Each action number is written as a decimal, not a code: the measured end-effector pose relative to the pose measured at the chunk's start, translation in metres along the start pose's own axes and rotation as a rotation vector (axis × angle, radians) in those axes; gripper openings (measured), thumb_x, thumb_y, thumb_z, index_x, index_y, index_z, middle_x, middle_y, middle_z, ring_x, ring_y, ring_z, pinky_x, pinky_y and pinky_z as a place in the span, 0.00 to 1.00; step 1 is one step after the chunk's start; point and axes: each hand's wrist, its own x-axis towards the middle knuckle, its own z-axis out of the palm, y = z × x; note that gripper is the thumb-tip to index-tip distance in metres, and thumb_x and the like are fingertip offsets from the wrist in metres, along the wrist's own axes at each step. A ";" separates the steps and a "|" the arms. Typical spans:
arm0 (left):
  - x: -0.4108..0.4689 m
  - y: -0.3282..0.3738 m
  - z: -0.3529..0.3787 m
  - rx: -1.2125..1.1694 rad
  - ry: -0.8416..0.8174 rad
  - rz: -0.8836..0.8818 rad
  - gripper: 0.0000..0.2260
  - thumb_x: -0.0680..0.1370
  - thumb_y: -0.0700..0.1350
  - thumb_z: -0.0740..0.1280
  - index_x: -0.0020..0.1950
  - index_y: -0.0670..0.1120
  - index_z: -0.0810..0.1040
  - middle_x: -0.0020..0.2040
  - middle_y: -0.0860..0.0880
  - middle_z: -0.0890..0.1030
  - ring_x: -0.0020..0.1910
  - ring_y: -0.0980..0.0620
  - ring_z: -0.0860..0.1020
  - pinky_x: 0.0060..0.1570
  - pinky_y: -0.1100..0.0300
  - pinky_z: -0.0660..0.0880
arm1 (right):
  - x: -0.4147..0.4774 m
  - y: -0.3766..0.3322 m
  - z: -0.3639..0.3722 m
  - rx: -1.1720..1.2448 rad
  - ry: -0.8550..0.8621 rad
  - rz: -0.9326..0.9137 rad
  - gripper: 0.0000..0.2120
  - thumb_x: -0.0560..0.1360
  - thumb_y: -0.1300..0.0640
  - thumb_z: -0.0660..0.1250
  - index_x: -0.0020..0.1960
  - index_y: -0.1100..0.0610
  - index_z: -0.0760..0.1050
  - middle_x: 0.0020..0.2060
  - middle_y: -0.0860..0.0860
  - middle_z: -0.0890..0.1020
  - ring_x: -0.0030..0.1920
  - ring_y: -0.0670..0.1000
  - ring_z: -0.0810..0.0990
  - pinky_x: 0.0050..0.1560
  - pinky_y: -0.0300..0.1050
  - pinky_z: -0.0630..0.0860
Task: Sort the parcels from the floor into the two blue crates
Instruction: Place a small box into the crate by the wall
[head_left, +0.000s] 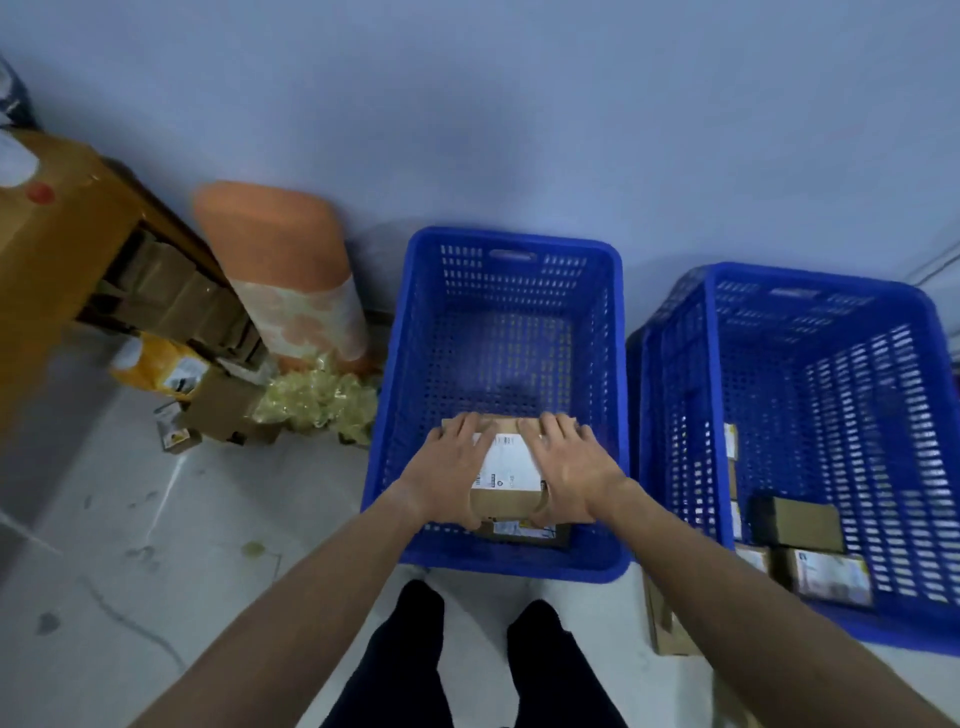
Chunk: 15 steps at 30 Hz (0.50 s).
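Observation:
A brown cardboard parcel (506, 480) with a white label is held inside the left blue crate (410, 338), near its front wall. My left hand (449, 470) grips its left side and my right hand (569, 467) grips its right side. Under it lies another labelled parcel (522, 531) on the crate floor. The right blue crate (680, 415) holds several small boxes (810, 545) at its front. More parcels lie on the floor at the left: a yellow bag (158, 369) and small brown boxes (228, 410).
An orange padded roll (280, 270) leans on the wall left of the crates. A wooden shelf (67, 244) with boxes stands at far left. Crumpled clear wrap (317, 397) lies by the left crate. A flat carton (665, 618) sits between the crates. My legs are below.

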 end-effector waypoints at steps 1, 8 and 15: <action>0.003 -0.008 0.008 -0.016 -0.008 0.005 0.59 0.57 0.67 0.76 0.77 0.45 0.52 0.72 0.43 0.60 0.72 0.41 0.60 0.67 0.43 0.68 | 0.009 -0.004 0.005 0.008 -0.018 0.003 0.61 0.57 0.25 0.69 0.77 0.56 0.49 0.66 0.57 0.63 0.67 0.61 0.63 0.66 0.63 0.66; 0.016 -0.060 0.048 0.003 -0.101 0.019 0.61 0.58 0.64 0.78 0.80 0.45 0.48 0.73 0.43 0.58 0.74 0.41 0.58 0.70 0.42 0.63 | 0.059 -0.041 0.037 0.011 -0.042 0.032 0.59 0.57 0.25 0.70 0.76 0.56 0.53 0.64 0.58 0.65 0.63 0.59 0.66 0.59 0.57 0.66; 0.046 -0.090 0.040 0.461 -0.148 0.288 0.59 0.63 0.60 0.79 0.79 0.41 0.45 0.65 0.39 0.64 0.62 0.40 0.67 0.60 0.45 0.70 | 0.074 -0.083 0.070 0.124 -0.063 0.219 0.64 0.56 0.19 0.58 0.78 0.58 0.47 0.63 0.60 0.66 0.62 0.63 0.65 0.64 0.61 0.63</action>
